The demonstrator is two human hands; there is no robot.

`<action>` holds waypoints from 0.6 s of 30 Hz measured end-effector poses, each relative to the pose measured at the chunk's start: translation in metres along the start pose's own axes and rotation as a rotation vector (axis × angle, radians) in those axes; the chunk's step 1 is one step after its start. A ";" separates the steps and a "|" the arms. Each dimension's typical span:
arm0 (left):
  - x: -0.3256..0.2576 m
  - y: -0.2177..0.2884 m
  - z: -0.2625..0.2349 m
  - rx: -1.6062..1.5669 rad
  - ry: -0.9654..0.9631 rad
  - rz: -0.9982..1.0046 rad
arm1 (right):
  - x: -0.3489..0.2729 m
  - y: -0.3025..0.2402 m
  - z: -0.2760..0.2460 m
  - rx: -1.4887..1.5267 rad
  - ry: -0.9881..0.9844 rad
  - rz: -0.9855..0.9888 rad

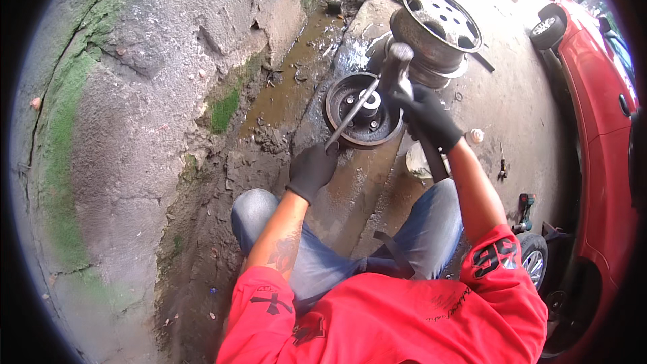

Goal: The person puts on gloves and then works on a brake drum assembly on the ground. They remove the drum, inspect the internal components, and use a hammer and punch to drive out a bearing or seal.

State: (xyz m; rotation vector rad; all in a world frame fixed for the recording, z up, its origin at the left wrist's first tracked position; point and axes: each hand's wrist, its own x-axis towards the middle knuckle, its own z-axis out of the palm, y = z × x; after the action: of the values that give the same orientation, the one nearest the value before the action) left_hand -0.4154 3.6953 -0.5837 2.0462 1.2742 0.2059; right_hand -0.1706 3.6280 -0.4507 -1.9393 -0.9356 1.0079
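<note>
A round, rusty brake drum (331,113) lies on the wet ground in front of my knees, its hub and studs facing up. In a black glove, my left hand (313,172) is closed round the lower end of a long metal rod (347,123). This rod slants up across the drum, its far end beside the hub. My right hand (431,118), also gloved, grips a hammer (399,57) close below its head. The hammer head is over the drum's far right side, near the rod's far end; the handle slopes back toward my right knee.
Stacked steel wheel rims (431,40) stand just beyond the drum. A mossy concrete wall (135,128) and muddy puddle (293,67) border the left. On the right are a screwdriver (503,167), a power drill (526,209), a loose wheel (534,259) and a red car (596,114).
</note>
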 end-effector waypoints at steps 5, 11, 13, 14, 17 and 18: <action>-0.003 -0.004 -0.002 0.078 -0.010 -0.023 | -0.023 -0.072 -0.029 0.073 0.156 -0.314; -0.009 0.020 -0.009 0.093 -0.073 -0.017 | 0.013 -0.011 -0.006 -0.107 0.357 -0.538; -0.009 0.022 -0.010 0.109 -0.087 -0.014 | 0.034 0.031 0.029 -0.521 0.467 -0.644; -0.010 0.018 -0.008 0.119 -0.087 -0.021 | 0.030 0.027 0.026 -0.385 0.285 -0.390; -0.008 0.012 -0.004 0.102 -0.085 -0.046 | 0.010 -0.010 0.002 -0.061 -0.030 0.029; -0.007 0.010 -0.004 0.092 -0.090 -0.054 | 0.003 -0.018 -0.004 -0.001 0.026 -0.042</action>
State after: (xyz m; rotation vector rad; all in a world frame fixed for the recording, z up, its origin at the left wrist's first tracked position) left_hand -0.4139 3.6885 -0.5727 2.0714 1.3026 0.0306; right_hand -0.1708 3.6374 -0.4342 -1.9211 -0.9586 0.9566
